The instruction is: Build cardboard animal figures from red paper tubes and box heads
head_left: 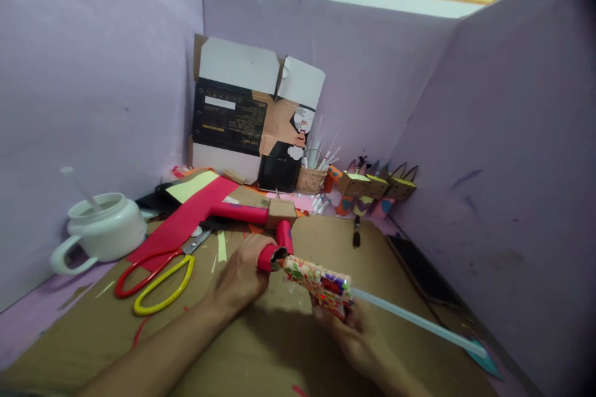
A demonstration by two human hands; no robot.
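Note:
My left hand is closed around a red paper-covered tube, its open end facing right. In my right hand is a glue gun wrapped in colourful patterned covering. Its nozzle meets the rim of the tube's open end; whether it touches, I cannot tell. A long translucent glue stick sticks out of the gun's back toward the lower right. Just beyond my hands, another red tube lies against a small cardboard box, with a short red tube in front of it.
Scissors with red and yellow handles lie left of my left hand, near a white pot. Red paper, a flattened carton, a basket of sticks, cardboard figures, a brush and a dark flat object surround the cardboard work surface.

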